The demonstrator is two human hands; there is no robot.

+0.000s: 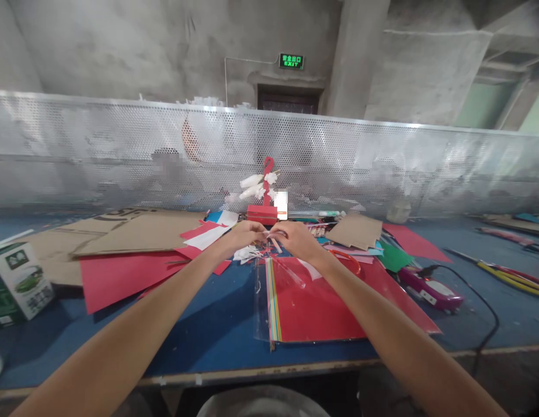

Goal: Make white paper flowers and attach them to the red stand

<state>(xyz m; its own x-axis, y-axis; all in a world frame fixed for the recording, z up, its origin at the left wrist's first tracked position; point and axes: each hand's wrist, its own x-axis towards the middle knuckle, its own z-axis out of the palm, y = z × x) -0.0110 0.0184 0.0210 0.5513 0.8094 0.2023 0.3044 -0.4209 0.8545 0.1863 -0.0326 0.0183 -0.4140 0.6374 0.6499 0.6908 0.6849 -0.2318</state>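
Note:
Both hands meet over the middle of the table. My left hand [248,233] is pinched, thumb and fingers together, on a small pale strip [276,245] that looks like paper. Its other side is gripped by the closed fingers of my right hand [296,238]; the fingers partly hide it. Just beyond the hands stands a red box-like base [261,215] with a red curled upright [267,182] and white flowers [251,190]. White scraps [247,253] lie below the left hand. Nearer me, under the right forearm, is a clear-sleeved stack of red paper [317,313].
Cardboard [143,231] and red sheets [121,281] lie at left, beside a green-and-white carton [24,284]. At right are a purple device [432,292] with a black cable [482,295] and yellow-handled tools [508,278]. A perforated metal panel [360,168] runs behind.

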